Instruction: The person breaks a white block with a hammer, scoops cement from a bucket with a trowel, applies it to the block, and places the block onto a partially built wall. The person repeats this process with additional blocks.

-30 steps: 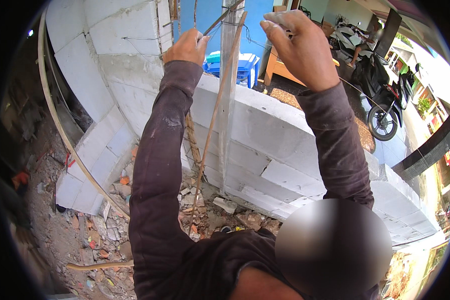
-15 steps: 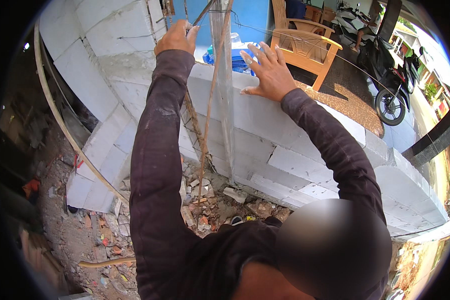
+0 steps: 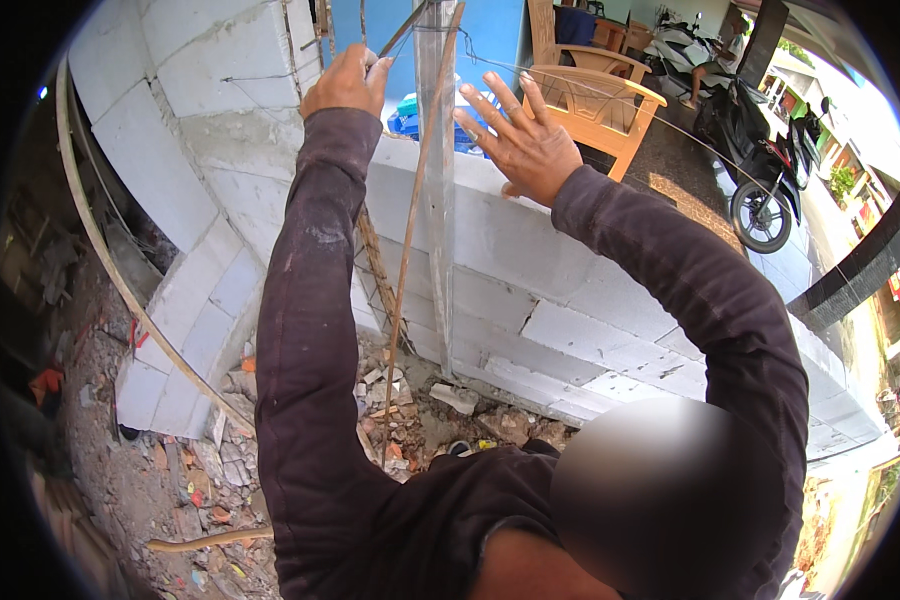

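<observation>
My left hand (image 3: 346, 82) is closed at the upper middle, beside a grey upright post (image 3: 437, 200). From its fingers a thin dark rod (image 3: 402, 28) slants up towards the post's top; its gripped part is hidden. My right hand (image 3: 522, 138) is open with fingers spread, to the right of the post and over the top of a pale block wall (image 3: 530, 240). Nothing is in it, and I cannot tell whether it touches the wall. Thin wire (image 3: 485, 58) is looped round the post and stretches rightwards past my fingers. A slim wooden stick (image 3: 407, 240) leans along the post.
Broken bricks and rubble (image 3: 210, 500) cover the ground below. A bent wooden strip (image 3: 120, 250) curves at the left. Beyond the wall stand a wooden bench (image 3: 610, 110), a blue plastic item (image 3: 407, 122), a parked motorbike (image 3: 760, 150) and a seated person (image 3: 715, 65).
My right hand has tilted and shifted slightly left and down, fingers still spread. My left hand stays closed by the post. The whole view has shifted a little.
</observation>
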The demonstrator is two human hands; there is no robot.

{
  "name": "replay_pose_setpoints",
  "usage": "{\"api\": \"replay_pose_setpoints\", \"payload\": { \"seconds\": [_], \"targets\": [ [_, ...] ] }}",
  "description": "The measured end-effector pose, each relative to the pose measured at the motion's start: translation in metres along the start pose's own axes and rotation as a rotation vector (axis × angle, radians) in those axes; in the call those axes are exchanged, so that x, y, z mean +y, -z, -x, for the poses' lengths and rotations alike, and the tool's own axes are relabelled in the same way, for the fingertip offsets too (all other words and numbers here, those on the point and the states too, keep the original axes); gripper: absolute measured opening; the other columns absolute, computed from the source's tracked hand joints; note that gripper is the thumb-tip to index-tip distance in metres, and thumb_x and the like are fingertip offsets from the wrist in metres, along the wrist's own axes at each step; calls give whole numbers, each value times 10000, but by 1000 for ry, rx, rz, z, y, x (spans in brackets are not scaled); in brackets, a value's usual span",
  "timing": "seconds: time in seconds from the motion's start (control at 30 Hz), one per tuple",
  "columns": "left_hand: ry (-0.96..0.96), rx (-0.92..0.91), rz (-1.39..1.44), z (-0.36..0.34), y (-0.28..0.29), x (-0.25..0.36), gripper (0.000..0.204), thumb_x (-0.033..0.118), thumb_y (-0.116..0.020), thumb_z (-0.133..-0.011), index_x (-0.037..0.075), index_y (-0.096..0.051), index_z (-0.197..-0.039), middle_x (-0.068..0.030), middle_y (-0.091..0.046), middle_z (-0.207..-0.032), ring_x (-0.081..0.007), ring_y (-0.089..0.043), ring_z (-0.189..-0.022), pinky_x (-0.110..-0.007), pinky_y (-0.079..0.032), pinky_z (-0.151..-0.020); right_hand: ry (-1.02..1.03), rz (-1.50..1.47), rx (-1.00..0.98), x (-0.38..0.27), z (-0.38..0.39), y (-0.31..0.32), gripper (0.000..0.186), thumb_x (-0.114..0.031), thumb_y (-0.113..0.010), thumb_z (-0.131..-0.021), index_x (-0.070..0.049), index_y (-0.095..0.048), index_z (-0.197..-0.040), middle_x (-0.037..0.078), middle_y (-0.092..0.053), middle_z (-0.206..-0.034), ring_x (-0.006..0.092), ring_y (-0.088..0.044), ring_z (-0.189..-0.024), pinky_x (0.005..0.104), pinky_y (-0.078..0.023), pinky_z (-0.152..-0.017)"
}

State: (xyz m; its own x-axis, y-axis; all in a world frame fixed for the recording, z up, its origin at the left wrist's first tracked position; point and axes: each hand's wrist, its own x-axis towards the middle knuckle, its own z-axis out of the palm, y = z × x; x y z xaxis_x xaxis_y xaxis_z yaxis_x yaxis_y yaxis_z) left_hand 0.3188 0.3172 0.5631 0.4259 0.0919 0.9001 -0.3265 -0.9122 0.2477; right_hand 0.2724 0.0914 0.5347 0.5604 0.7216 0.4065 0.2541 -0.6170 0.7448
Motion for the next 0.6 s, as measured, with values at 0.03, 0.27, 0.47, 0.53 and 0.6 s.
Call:
{"api": "replay_pose_setpoints", "payload": {
  "seconds": [0.03, 0.27, 0.47, 0.53, 0.6],
  "targets": [
    [2, -4, 27, 0, 0, 1, 235, 339, -604, -809, 110, -558, -832, -59, -630, -782, -283, -609, -710, -384, -463, -600, -18, -106, -53, 0, 0, 0, 960, -525, -753, -551, -152, -334, -1330, 88, -279, -1385, 290, -202, -1307, 511, -94, -1084],
    [84, -41, 84, 0, 3, 3, 226, 327, -613, -808, 108, -565, -835, -67, -633, -758, -274, -614, -693, -381, -466, -604, -686, -1439, 319, 6, -36, -7, 558, -328, -637, -789, 32, -482, -1185, 122, -608, -992, 230, -562, -953, 395, -361, -923],
    [69, -17, 109, 1, 3, 4, 219, 305, -634, -795, 96, -569, -818, -66, -634, -733, -266, -616, -665, -375, -466, -603, -591, -1884, 617, 3, -58, -17, 294, -201, -560, -863, 48, -595, -1015, 116, -631, -873, 129, -586, -772, 240, -449, -753],
    [60, -8, 91, 1, 3, 4, 245, 306, -642, -791, 73, -570, -815, -74, -643, -746, -252, -624, -690, -351, -471, -600, -710, -1971, 622, 7, -55, -21, 305, -235, -557, -865, 34, -610, -999, 108, -637, -867, 121, -582, -764, 244, -446, -742],
    [57, -6, 105, 1, 2, 3, 239, 292, -648, -787, 69, -567, -810, -80, -642, -740, -258, -622, -679, -349, -470, -585, -814, -2061, 634, 12, -53, -25, 319, -268, -554, -866, 20, -625, -983, 101, -642, -860, 113, -577, -756, 248, -443, -731]
  ]
}}
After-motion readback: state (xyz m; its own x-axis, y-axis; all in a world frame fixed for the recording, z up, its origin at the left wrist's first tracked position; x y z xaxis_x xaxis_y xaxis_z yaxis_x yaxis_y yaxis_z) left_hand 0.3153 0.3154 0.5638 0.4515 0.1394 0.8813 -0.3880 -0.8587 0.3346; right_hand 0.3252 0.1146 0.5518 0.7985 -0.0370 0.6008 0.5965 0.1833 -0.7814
